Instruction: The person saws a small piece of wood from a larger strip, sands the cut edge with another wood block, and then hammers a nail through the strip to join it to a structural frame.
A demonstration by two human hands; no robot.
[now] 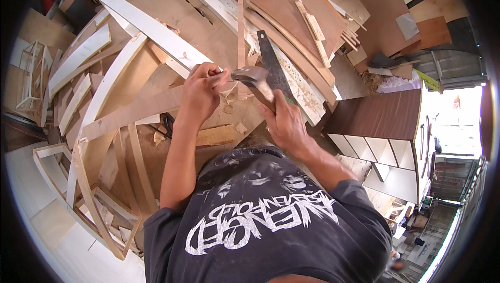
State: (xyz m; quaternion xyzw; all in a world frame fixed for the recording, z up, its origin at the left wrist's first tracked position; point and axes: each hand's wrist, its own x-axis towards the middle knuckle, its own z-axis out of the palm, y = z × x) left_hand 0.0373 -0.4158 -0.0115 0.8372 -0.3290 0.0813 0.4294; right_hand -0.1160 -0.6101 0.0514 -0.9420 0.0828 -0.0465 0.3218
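Observation:
Fingers pinched together, my left hand point(200, 94) is closed at the near end of a long white board point(153, 32). Whatever small thing sits between the fingertips is too small to make out. A hammer point(251, 76) is gripped by its handle in my right hand point(286, 125), its dark head just right of the left fingertips. Under the hands, a light wooden strip point(136, 108) runs off to the left. Behind the hammer lies a handsaw point(272, 60) with a dark blade; its handle is partly covered by my right hand.
Wooden frames point(133, 163) and curved white boards point(115, 77) crowd the left. Brown panels point(299, 9) with thin offcuts point(314, 30) are stacked at the far side. A brown-topped cabinet point(372, 119) with white compartments stands at right. Wood scraps point(216, 135) lie near my body.

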